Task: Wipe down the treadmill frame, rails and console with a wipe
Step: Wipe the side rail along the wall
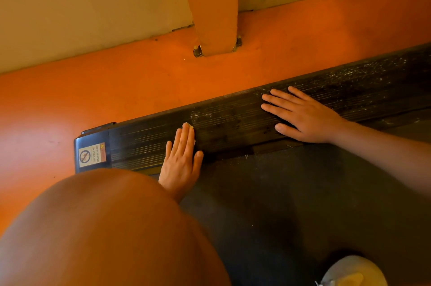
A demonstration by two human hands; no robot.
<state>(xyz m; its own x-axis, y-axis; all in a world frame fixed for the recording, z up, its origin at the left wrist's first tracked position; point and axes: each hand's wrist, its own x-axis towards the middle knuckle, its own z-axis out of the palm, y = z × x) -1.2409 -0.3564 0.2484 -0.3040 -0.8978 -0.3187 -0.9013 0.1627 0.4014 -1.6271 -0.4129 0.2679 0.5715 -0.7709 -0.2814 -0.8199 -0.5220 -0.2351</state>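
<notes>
The wipe [189,125] shows only as a pale corner just left of centre, pinned flat on the black ribbed side rail [233,120] under the straight fingers of the left hand [180,159]; rail-wiping looks to be the step, near the rail's end; at 3 o'clock the right hand [303,115] rests open, fingers spread, on the same rail; pale dust [363,75] speckles the rail toward 2 o'clock, so the next stroke likely wants firm pressure that way; at 8 o'clock the end-cap sticker [92,154] reads "NO STEPPING ON SURFACE".
</notes>
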